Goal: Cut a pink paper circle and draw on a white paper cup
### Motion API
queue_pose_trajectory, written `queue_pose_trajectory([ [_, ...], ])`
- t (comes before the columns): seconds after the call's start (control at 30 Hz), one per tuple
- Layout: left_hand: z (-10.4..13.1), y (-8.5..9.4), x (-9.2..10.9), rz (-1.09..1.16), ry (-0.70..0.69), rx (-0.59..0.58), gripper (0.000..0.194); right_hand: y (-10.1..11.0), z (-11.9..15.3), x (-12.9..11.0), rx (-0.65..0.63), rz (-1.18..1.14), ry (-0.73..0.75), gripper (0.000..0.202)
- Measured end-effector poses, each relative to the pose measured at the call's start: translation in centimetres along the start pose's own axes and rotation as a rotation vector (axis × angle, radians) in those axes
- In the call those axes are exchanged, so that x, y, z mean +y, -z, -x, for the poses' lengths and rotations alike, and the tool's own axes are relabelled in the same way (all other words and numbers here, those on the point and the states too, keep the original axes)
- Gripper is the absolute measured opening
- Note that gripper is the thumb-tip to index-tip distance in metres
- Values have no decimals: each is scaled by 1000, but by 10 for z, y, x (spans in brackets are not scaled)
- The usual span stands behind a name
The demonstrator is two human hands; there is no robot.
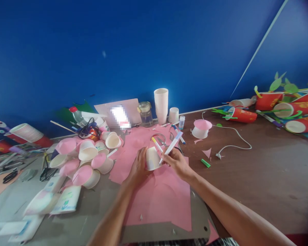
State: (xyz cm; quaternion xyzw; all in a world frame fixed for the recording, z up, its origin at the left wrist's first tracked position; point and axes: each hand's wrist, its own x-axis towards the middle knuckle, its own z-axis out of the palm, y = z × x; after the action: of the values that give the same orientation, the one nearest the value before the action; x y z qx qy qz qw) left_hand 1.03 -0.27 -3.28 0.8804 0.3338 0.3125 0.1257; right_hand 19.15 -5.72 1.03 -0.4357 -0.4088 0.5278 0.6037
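Observation:
My left hand [139, 164] is closed around the side of a white paper cup [152, 158], which is held over pink paper [156, 201]. In my right hand [176, 162] is a white marker [172, 146] with a bluish end, its lower tip at the cup's right side. Whether the tip touches the cup I cannot tell. Just behind the hands lie scissors [162, 140] and a yellow-tipped marker [157, 145]. Some of the right fingers are hidden behind the marker.
A tall stack of paper cups [161, 106], a glass jar [145, 114] and a lit phone [120, 116] stand at the back. Cups with pink paper tops [84, 176] crowd the left. On the right are a pink-topped cup [201, 129], a green cap [205, 163], a white cable [240, 136] and red cups [242, 115].

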Motion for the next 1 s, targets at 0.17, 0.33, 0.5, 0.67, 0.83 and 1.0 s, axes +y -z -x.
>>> queue_pose_trajectory([
  [0.17, -2, 1, 5, -8, 1, 29, 70, 1, 1, 0, -43, 39, 25, 29],
  [0.33, -4, 3, 9, -8, 19, 42, 67, 1, 2, 3, -76, 52, 28, 28],
  [0.5, -3, 2, 5, -22, -6, 34, 69, 2, 2, 8, -93, 136, 63, 24],
  [0.67, -3, 1, 3, -43, -18, 33, 68, 2, 3, 6, -92, 192, 68, 24],
  [0.83, -3, 1, 2, -31, -6, 37, 71, 5, 0, 1, -58, 23, 7, 25],
  [1.0, -2, 1, 1, -48, -30, 55, 72, 8, -2, 5, -34, 0, -18, 23],
])
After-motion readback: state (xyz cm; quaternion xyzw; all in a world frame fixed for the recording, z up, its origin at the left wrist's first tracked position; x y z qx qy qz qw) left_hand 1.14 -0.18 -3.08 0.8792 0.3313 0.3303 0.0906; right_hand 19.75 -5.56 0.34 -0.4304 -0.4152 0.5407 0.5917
